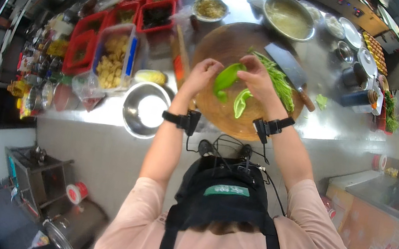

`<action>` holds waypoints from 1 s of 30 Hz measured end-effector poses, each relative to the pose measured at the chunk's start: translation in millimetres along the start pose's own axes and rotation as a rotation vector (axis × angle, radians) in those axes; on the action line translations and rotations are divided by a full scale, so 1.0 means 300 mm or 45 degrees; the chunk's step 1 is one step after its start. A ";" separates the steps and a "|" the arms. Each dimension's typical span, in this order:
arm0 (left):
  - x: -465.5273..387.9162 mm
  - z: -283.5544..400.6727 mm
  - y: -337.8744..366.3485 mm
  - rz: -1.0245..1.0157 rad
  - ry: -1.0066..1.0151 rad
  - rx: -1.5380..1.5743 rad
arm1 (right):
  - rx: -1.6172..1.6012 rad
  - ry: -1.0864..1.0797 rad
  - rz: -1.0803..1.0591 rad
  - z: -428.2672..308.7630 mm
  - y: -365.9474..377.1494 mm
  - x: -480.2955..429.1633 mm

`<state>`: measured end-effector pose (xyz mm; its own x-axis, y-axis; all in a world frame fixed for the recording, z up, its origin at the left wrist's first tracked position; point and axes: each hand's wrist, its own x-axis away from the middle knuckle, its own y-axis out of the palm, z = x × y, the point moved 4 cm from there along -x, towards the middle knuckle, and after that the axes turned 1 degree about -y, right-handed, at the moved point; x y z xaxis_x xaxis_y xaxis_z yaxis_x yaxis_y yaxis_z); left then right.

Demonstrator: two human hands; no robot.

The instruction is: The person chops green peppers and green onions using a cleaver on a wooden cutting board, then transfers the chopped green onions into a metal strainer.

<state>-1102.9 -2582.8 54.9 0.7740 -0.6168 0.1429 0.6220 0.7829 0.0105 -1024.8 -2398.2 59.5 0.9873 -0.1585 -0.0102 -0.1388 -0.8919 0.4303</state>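
My right hand (257, 75) pinches the upper end of a green pepper piece (227, 77) over the round wooden chopping block (218, 39). My left hand (204, 73) has its fingers curled beside the piece's left edge; whether it grips the piece is not clear. An opened pepper half (240, 104) lies on the block just below, its pale inner side showing. Thin green pepper shreds (279, 83) are heaped to the right of my right hand. A cleaver (284, 63) rests along the heap's far side, its wooden handle pointing toward the block's right edge.
A steel bowl (131, 108) stands left of the block, near the counter's front edge. Behind it are a plastic tub of pale chunks (112, 60) and several red baskets (157, 15). A large metal basin (289, 17) and a smaller bowl (210, 9) stand beyond the block.
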 end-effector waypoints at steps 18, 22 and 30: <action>0.176 0.139 0.637 -0.055 0.682 -0.864 | -0.578 0.494 0.514 -0.087 -0.076 0.408; 0.252 0.187 0.872 -0.325 0.726 -0.760 | -0.573 0.430 0.504 -0.160 -0.300 0.633; 0.064 0.079 0.794 0.108 0.704 -1.204 | 0.137 -0.920 1.002 -1.007 -0.786 1.063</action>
<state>-942.8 -2406.2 83.6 0.6175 -0.7001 -0.3586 0.2209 0.5919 -0.7752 -653.9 -2110.4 227.4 0.3428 -0.8862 -0.3117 -0.7567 -0.4571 0.4674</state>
